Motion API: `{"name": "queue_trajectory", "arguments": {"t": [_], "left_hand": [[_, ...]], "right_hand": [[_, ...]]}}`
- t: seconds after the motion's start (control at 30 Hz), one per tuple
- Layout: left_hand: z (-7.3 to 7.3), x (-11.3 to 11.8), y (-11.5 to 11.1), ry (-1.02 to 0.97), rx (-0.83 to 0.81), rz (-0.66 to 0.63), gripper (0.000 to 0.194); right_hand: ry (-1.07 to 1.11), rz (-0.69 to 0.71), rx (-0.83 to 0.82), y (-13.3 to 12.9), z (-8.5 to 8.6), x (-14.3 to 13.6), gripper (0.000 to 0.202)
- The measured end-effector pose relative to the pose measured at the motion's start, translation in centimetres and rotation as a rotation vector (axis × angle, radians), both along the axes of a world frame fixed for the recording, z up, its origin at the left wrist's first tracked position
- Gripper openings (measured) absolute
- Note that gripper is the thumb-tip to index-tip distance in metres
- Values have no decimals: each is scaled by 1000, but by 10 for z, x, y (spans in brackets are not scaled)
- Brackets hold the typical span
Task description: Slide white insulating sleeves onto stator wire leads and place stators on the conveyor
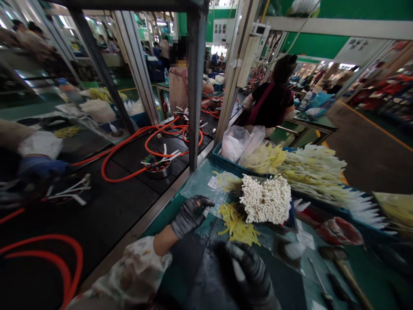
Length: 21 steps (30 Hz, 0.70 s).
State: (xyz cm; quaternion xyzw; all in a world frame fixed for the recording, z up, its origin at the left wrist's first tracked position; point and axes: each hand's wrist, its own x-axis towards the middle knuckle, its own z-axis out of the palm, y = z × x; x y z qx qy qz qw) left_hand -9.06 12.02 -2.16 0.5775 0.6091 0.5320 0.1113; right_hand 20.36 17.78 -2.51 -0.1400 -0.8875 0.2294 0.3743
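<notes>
My left hand (190,216), in a dark grey glove, hovers over the near edge of the green bench. Its fingers are loosely bent and apart, with nothing visible between them. Beside its fingertips lie loose yellow strips (237,224) on clear plastic. My right hand (251,275), also gloved, is smeared by motion at the bottom, over a dark mat (206,275); whether it holds anything cannot be made out. Beyond both hands stands a dense bundle of thin white sticks with rounded ends (266,199).
A blue tray (226,161) holds plastic bags and yellow and white strips. A hammer (348,271) and screwdriver-like tools lie at right. Left, a black conveyor (129,219) carries orange hoses (109,163) and a round metal part (158,168). A dark post rises between. Co-workers work nearby; one blue-gloved hand (43,168) reaches in.
</notes>
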Motion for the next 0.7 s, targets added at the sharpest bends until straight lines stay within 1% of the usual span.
{"name": "queue_trajectory", "arguments": {"t": [0.17, 0.23, 0.33, 0.53, 0.7], "left_hand": [[-7, -2, 4, 10, 19, 5, 27], [-9, -3, 5, 14, 23, -1, 28], [-10, -4, 5, 19, 27, -6, 29], [-9, -4, 5, 14, 26, -2, 25], [-2, -3, 2, -6, 15, -5, 26]], "right_hand": [[105, -72, 131, -4, 17, -11, 32], [123, -79, 155, -5, 22, -15, 30], [120, -78, 144, -5, 27, -18, 31], [80, -78, 135, -5, 29, -17, 31], [119, -64, 146, -5, 26, -18, 30]]}}
